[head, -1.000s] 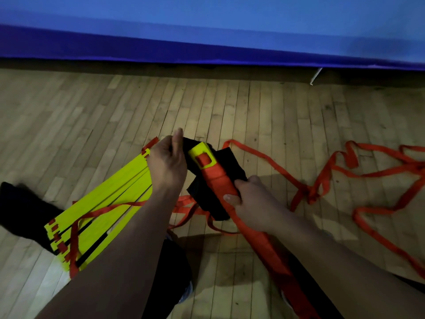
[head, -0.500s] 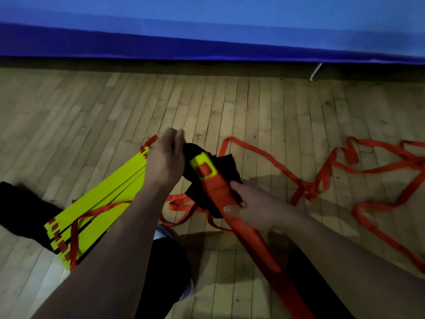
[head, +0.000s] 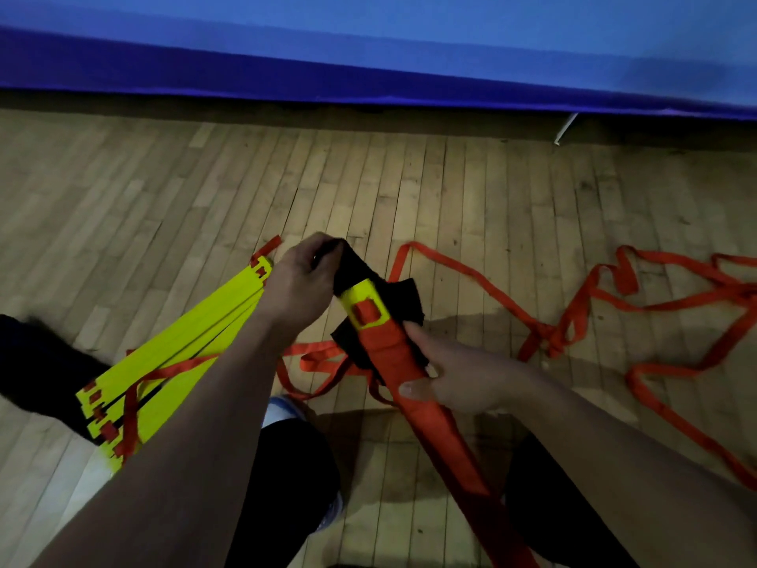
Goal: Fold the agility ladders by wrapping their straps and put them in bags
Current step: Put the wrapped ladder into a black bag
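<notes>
A folded agility ladder bundle (head: 413, 387), yellow rungs wrapped tight in orange strap, slants from the lower right up to the middle. My right hand (head: 458, 375) grips it around the wrapped part. A black bag (head: 403, 297) sits at the bundle's yellow tip. My left hand (head: 299, 289) pinches the bag's upper edge and holds it over that tip. A second ladder (head: 180, 354), a fan of yellow rungs with orange straps, lies on the floor under my left forearm.
Loose orange straps (head: 581, 321) trail across the wooden floor (head: 123, 190) to the right. A blue padded mat (head: 368, 47) runs along the far side. A dark object (head: 37, 371) lies at the left edge. My knees are at the bottom.
My left hand has closed on the bag's edge and lifted it over the bundle's yellow tip. My right hand has shifted its hold slightly on the wrapped bundle.
</notes>
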The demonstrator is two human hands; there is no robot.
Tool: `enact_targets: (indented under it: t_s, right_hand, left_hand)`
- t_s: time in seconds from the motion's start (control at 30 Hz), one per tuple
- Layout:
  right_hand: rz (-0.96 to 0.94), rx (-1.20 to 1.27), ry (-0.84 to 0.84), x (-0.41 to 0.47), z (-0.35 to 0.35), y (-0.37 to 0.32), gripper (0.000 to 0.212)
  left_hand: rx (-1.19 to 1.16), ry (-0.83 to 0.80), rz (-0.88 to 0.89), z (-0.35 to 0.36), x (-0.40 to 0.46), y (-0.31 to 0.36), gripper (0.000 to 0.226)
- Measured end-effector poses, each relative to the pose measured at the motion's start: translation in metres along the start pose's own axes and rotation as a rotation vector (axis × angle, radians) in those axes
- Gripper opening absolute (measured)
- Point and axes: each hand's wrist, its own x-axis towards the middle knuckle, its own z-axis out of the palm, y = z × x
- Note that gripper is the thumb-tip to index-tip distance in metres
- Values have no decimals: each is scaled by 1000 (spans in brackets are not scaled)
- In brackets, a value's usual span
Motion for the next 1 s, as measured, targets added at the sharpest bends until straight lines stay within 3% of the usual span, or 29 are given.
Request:
enact_targets:
  t_s: [0.07, 0.13, 0.27, 0.33, 0.4, 0.5, 0.67, 0.73, 0.83, 0.9, 1.0]
  right_hand:
    - [10, -117, -87, 1, 5, -5, 92]
    - [18, -180, -134, 2, 11, -6, 99]
    - [-26, -46, -117, 0, 4, -1, 100]
    - [-56, 90, -92, -1, -1, 3, 89]
    - [-48, 276, -75, -2, -1, 7, 64]
    - [-54, 439, -101, -2, -1, 10, 47]
    - [-95, 612, -63, -3, -1, 12, 52]
    - [-116, 664, -1, -4, -5, 14, 58]
    - [-108, 662, 68, -3, -12, 16, 56]
    - [-79, 633, 78, -2, -12, 15, 50]
    - [-53, 666, 115, -1, -10, 15, 49]
  left_hand:
    - [36, 98, 49, 9, 2, -2, 24]
    - [233, 156, 177, 13, -3, 2, 21]
    - [320, 189, 318, 13, -10, 1, 32]
    - [138, 156, 256, 10, -7, -1, 33]
    - [-55, 154, 213, 8, -4, -5, 33]
    - [-52, 202, 201, 6, -6, -6, 43]
    - [358, 297, 242, -3, -5, -7, 40]
    - [331, 322, 120, -7, 2, -15, 44]
    - [37, 340, -133, -9, 9, -25, 48]
    - [-49, 315, -156, -6, 9, -26, 51]
    - [51, 302, -69, -1, 4, -22, 43]
